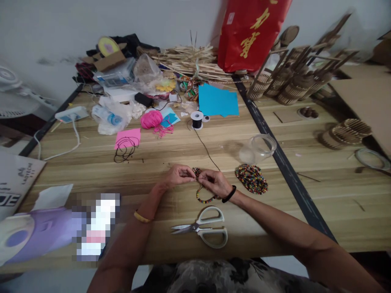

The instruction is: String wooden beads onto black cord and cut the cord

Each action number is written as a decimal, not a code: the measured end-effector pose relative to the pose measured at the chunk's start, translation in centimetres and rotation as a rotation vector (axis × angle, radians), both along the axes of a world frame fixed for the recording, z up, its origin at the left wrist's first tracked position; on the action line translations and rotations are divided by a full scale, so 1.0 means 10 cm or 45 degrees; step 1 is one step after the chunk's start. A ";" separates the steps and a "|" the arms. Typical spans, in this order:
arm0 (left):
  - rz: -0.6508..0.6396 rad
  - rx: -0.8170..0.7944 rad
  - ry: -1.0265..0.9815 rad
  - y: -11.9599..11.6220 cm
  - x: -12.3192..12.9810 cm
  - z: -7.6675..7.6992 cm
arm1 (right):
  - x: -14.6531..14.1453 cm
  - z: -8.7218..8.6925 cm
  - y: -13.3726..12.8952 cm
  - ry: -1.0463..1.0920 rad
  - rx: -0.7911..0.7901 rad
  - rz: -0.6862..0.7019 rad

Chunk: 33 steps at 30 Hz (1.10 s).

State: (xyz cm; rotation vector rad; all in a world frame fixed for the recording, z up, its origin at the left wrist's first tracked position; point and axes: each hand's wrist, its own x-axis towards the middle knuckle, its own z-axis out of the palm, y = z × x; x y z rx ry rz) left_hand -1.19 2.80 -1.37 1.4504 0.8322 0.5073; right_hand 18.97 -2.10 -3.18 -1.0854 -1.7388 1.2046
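My left hand (180,175) and my right hand (214,183) meet at mid-table, fingertips pinched close together at the strand of colourful beads (205,200). Part of the strand shows between and below the hands; what exactly the fingertips grip is too small to make out. A black cord (206,149) runs from a spool (197,121) down to my right hand. Right of the hands lies a coiled heap of colourful beads (251,179). White-handled scissors (203,228) rest below the hands, blades pointing left.
Clear round containers (262,145) stand above the bead heap. Pink yarn (152,119), blue paper (217,100) and a pink sheet (128,138) lie farther back. A purple and white object (45,232) is at the lower left; bamboo baskets (287,83) stand at the right.
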 end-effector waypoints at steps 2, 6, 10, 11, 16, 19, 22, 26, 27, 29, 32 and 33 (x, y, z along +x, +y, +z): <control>-0.002 -0.004 0.000 0.00 0.00 0.00 | 0.00 0.00 0.00 -0.015 0.002 -0.001; -0.017 -0.009 0.003 0.00 0.00 0.01 | 0.00 0.01 0.00 -0.030 0.007 -0.005; -0.038 -0.018 -0.010 0.00 0.00 0.00 | 0.00 0.01 0.00 -0.029 0.008 0.002; -0.041 -0.021 -0.015 0.01 0.00 0.00 | 0.00 0.00 0.00 -0.026 0.005 0.005; -0.049 -0.031 -0.025 0.01 0.00 -0.01 | -0.01 0.00 -0.01 -0.017 -0.003 0.008; -0.053 -0.042 -0.018 0.00 0.00 0.01 | -0.01 0.01 -0.01 -0.016 -0.005 0.010; -0.050 -0.042 -0.004 0.00 0.00 0.02 | -0.01 0.01 -0.01 -0.017 0.008 0.016; -0.049 -0.042 -0.024 0.00 0.01 0.01 | -0.01 0.01 0.00 -0.046 0.027 0.005; -0.050 -0.046 -0.030 0.01 0.01 0.00 | -0.01 0.01 0.00 -0.056 0.031 0.003; -0.049 -0.048 -0.029 0.01 0.01 -0.01 | -0.01 0.00 0.00 -0.066 0.036 0.006; -0.052 -0.043 -0.020 0.01 0.01 -0.01 | -0.01 0.00 0.00 -0.050 0.033 0.018; -0.052 -0.040 -0.019 0.01 0.01 0.00 | -0.01 0.00 0.00 -0.042 0.031 0.019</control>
